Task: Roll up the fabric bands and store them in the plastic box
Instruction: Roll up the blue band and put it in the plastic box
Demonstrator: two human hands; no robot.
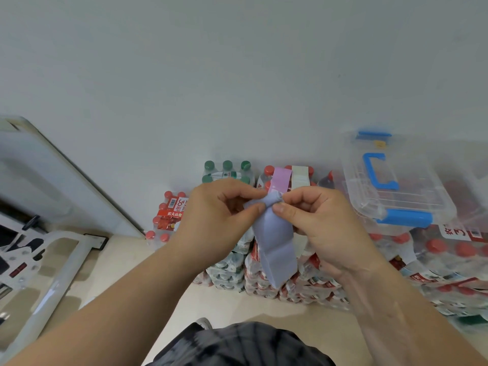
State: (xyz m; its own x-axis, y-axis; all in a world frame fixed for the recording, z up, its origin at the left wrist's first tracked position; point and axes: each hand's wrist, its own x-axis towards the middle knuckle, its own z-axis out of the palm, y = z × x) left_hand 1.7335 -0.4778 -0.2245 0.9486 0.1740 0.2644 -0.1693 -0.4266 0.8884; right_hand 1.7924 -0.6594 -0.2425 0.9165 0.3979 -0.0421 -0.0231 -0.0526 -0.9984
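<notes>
Fingers [253,209] of left hand [219,220] and right hand [324,223] pinch the rolled top of a lilac fabric band [276,244] above bottle packs [171,215] labelled 农夫山泉; the clear plastic box [396,180] rests on the packs' right side.

A storeroom: shrink-wrapped packs of bottled water [264,265] stacked against a bare wall [237,75].

Both bare forearms reach in from the lower corners and come together in front of the person. The left hand [216,223] shows its back, fingers curled, thumb and forefinger pinching the bunched top of a lilac fabric band [277,244]. The right hand [327,225] faces it, thumb and forefinger pinching the same end, the other fingers curled.
</notes>
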